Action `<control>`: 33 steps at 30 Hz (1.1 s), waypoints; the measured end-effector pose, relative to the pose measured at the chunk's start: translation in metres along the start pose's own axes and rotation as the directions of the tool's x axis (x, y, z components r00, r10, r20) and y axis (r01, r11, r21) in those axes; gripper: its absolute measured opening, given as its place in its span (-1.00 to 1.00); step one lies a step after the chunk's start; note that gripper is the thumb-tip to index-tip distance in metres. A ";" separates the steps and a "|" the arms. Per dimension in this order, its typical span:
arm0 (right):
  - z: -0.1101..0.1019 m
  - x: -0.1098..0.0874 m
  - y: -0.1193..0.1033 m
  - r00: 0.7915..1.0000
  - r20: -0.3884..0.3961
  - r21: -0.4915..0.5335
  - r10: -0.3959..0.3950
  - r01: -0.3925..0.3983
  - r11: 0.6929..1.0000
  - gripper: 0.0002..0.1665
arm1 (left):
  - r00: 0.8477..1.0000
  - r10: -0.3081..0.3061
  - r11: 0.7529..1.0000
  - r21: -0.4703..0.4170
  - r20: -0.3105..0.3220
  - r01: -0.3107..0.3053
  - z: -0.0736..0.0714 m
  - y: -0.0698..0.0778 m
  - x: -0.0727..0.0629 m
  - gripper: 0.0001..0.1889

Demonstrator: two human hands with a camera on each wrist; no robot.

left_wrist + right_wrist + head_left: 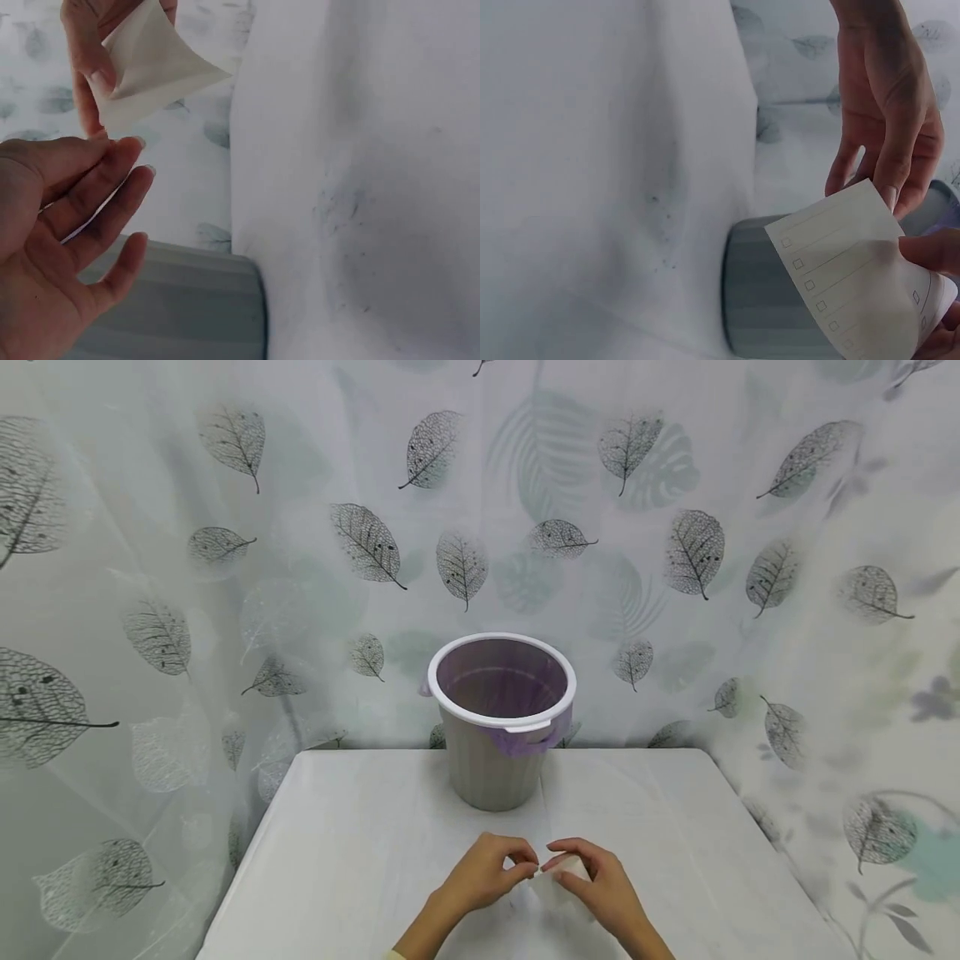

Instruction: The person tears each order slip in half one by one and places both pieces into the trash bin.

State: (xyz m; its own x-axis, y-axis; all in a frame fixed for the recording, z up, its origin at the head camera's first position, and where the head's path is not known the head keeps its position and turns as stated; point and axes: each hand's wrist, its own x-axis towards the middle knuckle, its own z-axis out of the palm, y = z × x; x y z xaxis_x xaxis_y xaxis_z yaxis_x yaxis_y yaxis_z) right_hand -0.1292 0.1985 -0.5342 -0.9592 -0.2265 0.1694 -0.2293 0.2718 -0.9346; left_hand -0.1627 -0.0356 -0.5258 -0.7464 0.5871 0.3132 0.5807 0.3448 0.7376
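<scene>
A small sheet of checklist paper, printed with lines and a row of little boxes, is held up over the white table. My right hand grips it between thumb and fingers, and the sheet bends in that hold. At one corner of the sheet, my left hand pinches with thumb and forefinger; its other fingers spread loosely in the left wrist view. From the left wrist view the paper shows its plain back. Just beyond both hands stands a grey bin with a white rim.
A purple liner bag lines the bin, its edge folded out under the rim. Small dark specks mark the white table near the hands. Behind and beside the table hangs a leaf-patterned curtain.
</scene>
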 end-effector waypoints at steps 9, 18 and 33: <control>0.004 0.005 -0.015 0.997 -0.028 0.092 -0.074 0.077 0.993 -0.64 | 0.997 0.072 0.995 -0.063 -0.037 -0.074 -0.002 0.008 0.001 -0.82; 0.013 0.006 -0.019 0.996 -0.038 0.126 -0.085 0.089 0.988 -0.67 | 0.999 0.037 0.996 0.080 -0.039 -0.034 -0.005 0.009 -0.001 -0.83; 0.010 0.012 -0.018 0.945 -0.088 -0.339 -0.316 0.269 0.901 -0.84 | 0.991 0.084 0.959 0.279 -0.100 -0.054 -0.022 0.011 -0.004 -0.88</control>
State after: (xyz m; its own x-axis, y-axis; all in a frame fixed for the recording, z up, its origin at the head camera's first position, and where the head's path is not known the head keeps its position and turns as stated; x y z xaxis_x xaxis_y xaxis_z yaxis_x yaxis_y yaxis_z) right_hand -0.1346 0.1815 -0.5186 -0.8485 -0.2174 0.4825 -0.5212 0.5012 -0.6907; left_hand -0.1602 -0.0501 -0.5055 -0.7235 0.5382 0.4323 0.6874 0.5034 0.5236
